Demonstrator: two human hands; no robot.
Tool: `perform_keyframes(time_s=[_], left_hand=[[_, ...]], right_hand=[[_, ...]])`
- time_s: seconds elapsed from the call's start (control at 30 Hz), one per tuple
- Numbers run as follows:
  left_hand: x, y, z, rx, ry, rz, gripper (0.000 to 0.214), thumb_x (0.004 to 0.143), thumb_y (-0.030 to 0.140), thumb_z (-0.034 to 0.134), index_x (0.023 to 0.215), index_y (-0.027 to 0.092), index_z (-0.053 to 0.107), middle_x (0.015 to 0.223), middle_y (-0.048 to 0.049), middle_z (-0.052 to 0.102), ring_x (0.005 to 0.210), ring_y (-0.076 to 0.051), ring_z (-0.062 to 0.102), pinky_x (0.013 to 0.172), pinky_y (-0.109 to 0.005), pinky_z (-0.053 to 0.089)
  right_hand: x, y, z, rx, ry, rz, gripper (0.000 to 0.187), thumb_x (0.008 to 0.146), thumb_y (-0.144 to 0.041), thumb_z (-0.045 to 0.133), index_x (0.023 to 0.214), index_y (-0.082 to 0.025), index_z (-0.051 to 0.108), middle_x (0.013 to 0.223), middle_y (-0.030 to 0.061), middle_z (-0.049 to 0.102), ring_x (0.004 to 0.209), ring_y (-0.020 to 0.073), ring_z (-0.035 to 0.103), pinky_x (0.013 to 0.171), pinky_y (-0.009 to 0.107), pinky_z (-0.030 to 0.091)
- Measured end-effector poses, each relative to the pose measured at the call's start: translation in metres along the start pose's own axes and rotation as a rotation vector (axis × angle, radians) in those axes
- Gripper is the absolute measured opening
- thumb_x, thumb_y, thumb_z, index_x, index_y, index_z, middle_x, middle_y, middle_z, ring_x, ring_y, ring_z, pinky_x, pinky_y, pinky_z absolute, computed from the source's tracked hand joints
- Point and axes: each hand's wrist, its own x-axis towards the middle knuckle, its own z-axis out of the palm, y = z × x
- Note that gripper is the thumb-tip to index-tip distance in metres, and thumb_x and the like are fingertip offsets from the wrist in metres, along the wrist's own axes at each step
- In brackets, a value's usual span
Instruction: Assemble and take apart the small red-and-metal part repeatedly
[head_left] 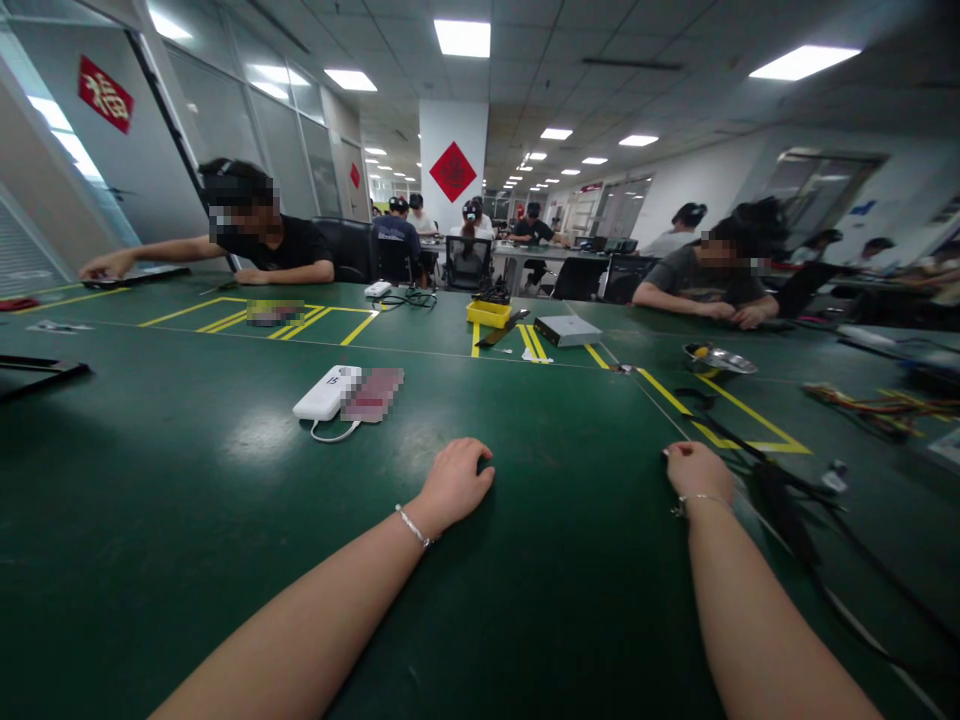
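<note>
My left hand (456, 487) rests on the green table (525, 560), palm down, with its fingers loosely curved and a gap between thumb and forefinger; nothing shows in it. Farther right, my right hand (701, 474) is closed at the table, fingers pressed together. A small dark bit shows at its fingertips, too little to name. Black cables (780, 500) lie just right of that hand. Beyond my left hand, a white power bank (328, 393) lies beside a blurred-out flat pinkish thing (373, 394), with a short white cable (335, 437) looping in front of them.
Yellow tape outlines cross the table. Farther back are a yellow bin (487, 315), a grey box (568, 330) and a metal dish (718, 359). Bundled coloured wires (862, 408) lie at right, a black frame (45, 375) at left. Two people sit across the table.
</note>
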Motion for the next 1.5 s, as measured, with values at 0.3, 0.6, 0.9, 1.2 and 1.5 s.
perform_keyframes(time_s=[0.3,0.6,0.9,1.2,1.5], left_hand=[[-0.002,0.002,-0.002,0.036,-0.051,0.027,0.024,0.073,0.025,0.048,0.095,0.021,0.055,0.104,-0.0049,0.055,0.101,-0.020,0.047,0.089,-0.035,0.035],[-0.001,-0.001,0.004,0.116,-0.096,0.058,0.040,0.076,0.031,0.044,0.115,0.019,0.046,0.126,-0.0063,0.043,0.120,-0.022,0.031,0.100,-0.038,0.024],[-0.001,-0.002,0.004,0.150,-0.142,0.078,0.040,0.079,0.032,0.040,0.116,0.020,0.045,0.128,-0.0066,0.041,0.120,-0.022,0.031,0.099,-0.039,0.024],[-0.001,0.001,0.000,0.124,-0.175,0.053,0.039,0.078,0.030,0.040,0.116,0.021,0.046,0.128,-0.0054,0.040,0.120,-0.022,0.031,0.099,-0.039,0.023],[-0.001,-0.003,0.003,0.130,-0.154,0.082,0.038,0.077,0.023,0.040,0.115,0.021,0.047,0.127,-0.0052,0.042,0.119,-0.021,0.033,0.099,-0.038,0.024]], right_hand=[[-0.014,-0.023,-0.004,0.017,0.161,-0.132,0.047,0.074,-0.039,0.036,0.105,-0.009,0.055,0.106,0.0205,0.054,0.099,0.0325,0.047,0.079,0.046,0.036],[-0.126,-0.121,0.015,0.191,-0.276,-1.020,0.045,0.078,-0.038,0.037,0.119,-0.020,0.044,0.129,0.0068,0.039,0.121,0.0226,0.026,0.098,0.041,0.021],[-0.133,-0.118,0.019,0.093,-0.406,-1.020,0.046,0.077,-0.045,0.038,0.120,-0.028,0.042,0.129,0.0046,0.039,0.121,0.0253,0.027,0.096,0.048,0.017],[-0.021,-0.034,-0.002,-0.213,0.028,-0.440,0.045,0.066,-0.013,0.039,0.109,-0.014,0.054,0.113,0.0147,0.052,0.102,0.0265,0.047,0.082,0.037,0.037],[0.003,0.002,0.000,-0.167,-0.084,-0.213,0.036,0.063,-0.018,0.044,0.095,-0.021,0.061,0.091,0.0112,0.062,0.080,0.0249,0.056,0.062,0.034,0.042]])
